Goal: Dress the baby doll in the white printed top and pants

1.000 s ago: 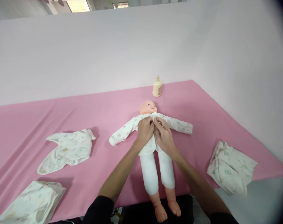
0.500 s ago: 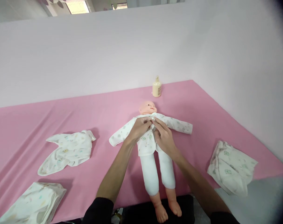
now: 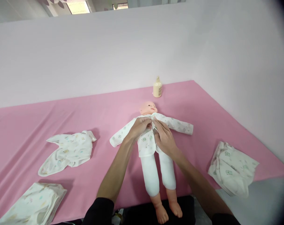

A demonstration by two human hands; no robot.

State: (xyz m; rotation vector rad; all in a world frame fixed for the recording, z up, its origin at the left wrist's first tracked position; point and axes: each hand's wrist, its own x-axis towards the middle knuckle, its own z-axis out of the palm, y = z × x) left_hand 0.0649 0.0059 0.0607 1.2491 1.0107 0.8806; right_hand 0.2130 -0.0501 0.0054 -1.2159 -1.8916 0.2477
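A baby doll [image 3: 148, 108] lies on its back, its feet at the table's front edge. It wears a white patterned baby jacket [image 3: 146, 145] with both sleeves spread wide. At the upper chest, just under the neck, my left hand [image 3: 142, 125] pinches the jacket's front edge. My right hand [image 3: 164, 136] meets it there from the other side, its fingertips closed on the opposite front edge. The fingers hide the fastening between them. Below the chest the jacket's two front panels hang apart, above the doll's white legs [image 3: 150, 176].
On the pink cloth [image 3: 104, 112] at left lie a crumpled patterned garment [image 3: 71, 150] and a folded cloth stack [image 3: 36, 203]. Another folded garment [image 3: 233, 168] lies at the right edge. A cream pump bottle [image 3: 157, 89] stands behind the doll, near the white wall [image 3: 109, 56].
My fingers have shifted very slightly at the jacket's collar. The doll and the things around it stay where they were.
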